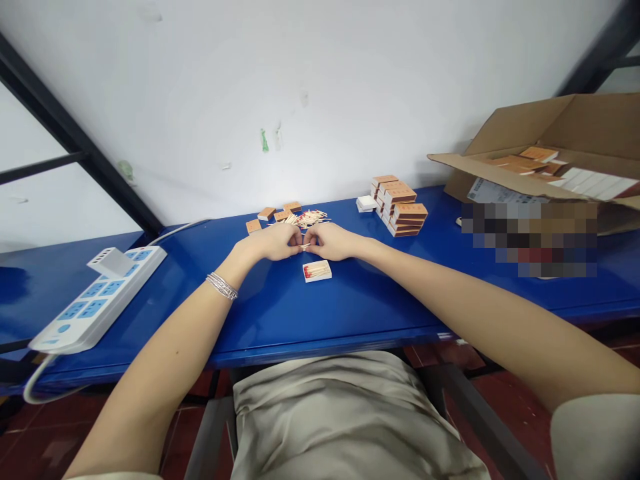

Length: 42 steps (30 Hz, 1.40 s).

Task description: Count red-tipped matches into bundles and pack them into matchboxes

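My left hand (pixel 277 241) and my right hand (pixel 331 242) meet over the blue table (pixel 280 313), fingers pinched together on a small bundle of matches (pixel 305 247). Just in front of them lies an open matchbox tray (pixel 317 271) filled with red-tipped matches. Behind the hands is a loose pile of matches (pixel 311 217) and a few brown matchbox sleeves (pixel 273 215). A silver bracelet sits on my left wrist.
Stacks of brown matchboxes (pixel 400 207) stand at the back right, white trays (pixel 367 203) beside them. An open cardboard carton (pixel 540 167) with more boxes is at the far right. A white and blue power strip (pixel 95 300) lies at the left. A white wall is behind.
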{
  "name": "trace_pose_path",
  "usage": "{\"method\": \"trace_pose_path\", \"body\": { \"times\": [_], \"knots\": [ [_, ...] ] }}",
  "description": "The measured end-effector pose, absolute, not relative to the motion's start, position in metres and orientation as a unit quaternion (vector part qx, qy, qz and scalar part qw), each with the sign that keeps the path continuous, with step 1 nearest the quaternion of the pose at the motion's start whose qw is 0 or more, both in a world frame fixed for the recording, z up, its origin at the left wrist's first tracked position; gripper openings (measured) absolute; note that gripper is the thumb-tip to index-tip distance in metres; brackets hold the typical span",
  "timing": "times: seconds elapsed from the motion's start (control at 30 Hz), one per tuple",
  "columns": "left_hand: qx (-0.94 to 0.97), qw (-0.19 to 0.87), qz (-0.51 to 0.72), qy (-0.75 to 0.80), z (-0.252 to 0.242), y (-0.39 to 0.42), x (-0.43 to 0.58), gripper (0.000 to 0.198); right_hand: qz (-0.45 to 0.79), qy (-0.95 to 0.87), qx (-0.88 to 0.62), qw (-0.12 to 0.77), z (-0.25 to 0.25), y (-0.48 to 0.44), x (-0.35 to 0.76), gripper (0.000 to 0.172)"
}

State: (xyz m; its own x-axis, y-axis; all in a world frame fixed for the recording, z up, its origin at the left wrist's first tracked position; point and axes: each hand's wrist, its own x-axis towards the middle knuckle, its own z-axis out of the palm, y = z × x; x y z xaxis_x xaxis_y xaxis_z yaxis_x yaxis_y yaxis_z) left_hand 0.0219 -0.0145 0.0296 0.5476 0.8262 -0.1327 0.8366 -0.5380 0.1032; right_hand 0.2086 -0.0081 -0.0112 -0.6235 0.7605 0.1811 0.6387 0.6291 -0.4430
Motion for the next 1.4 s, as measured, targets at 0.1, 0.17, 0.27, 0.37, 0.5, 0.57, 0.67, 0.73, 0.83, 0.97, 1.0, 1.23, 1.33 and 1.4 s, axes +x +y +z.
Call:
{"method": "trace_pose_path", "body": {
  "times": [0.1,0.17,0.27,0.37,0.5,0.57,0.67,0.73,0.83,0.97,1.0,1.23,1.33,1.4],
  "knots": [
    [0.877,0.075,-0.037,0.473,0.030,-0.016,0.023,0.018,0.165,-0.889,-0.390,0.177,-0.011,-0.008,0.209,0.008],
    [0.879,0.071,-0.037,0.469,0.031,-0.016,0.024,0.017,0.159,-0.892,-0.388,0.172,-0.011,-0.009,0.208,0.008],
    [0.880,0.075,-0.039,0.467,0.031,-0.018,0.025,0.016,0.139,-0.898,-0.385,0.160,-0.009,-0.011,0.206,0.009],
    [0.879,0.087,-0.035,0.468,0.032,-0.020,0.026,0.019,0.115,-0.905,-0.384,0.146,-0.008,-0.014,0.204,0.011],
    [0.880,0.092,-0.035,0.465,0.032,-0.022,0.028,0.022,0.093,-0.907,-0.390,0.129,-0.010,-0.013,0.203,0.015],
    [0.881,0.086,-0.040,0.463,0.032,-0.022,0.029,0.021,0.091,-0.908,-0.388,0.127,-0.011,-0.012,0.203,0.016],
    [0.883,0.076,-0.045,0.462,0.033,-0.022,0.029,0.022,0.108,-0.909,-0.382,0.125,-0.010,-0.011,0.204,0.016],
    [0.883,0.075,-0.044,0.462,0.035,-0.024,0.030,0.023,0.122,-0.908,-0.379,0.128,-0.006,-0.013,0.205,0.015],
    [0.881,0.075,-0.044,0.465,0.043,-0.029,0.031,0.025,0.127,-0.907,-0.378,0.134,0.003,-0.019,0.207,0.013],
    [0.880,0.094,-0.055,0.461,0.055,-0.040,0.032,0.026,0.136,-0.909,-0.379,0.106,0.018,-0.030,0.211,0.009],
    [0.881,0.102,-0.061,0.457,0.057,-0.042,0.032,0.025,0.143,-0.910,-0.376,0.096,0.021,-0.032,0.212,0.007],
    [0.881,0.160,-0.087,0.437,0.061,-0.048,0.035,0.020,0.159,-0.917,-0.365,0.039,0.034,-0.043,0.219,0.005],
    [0.880,0.171,-0.091,0.434,0.060,-0.050,0.038,0.017,0.171,-0.918,-0.357,0.019,0.036,-0.043,0.221,0.006],
    [0.883,0.161,-0.083,0.434,0.059,-0.050,0.038,0.016,0.169,-0.921,-0.351,0.028,0.036,-0.042,0.222,0.008]
  ]
}}
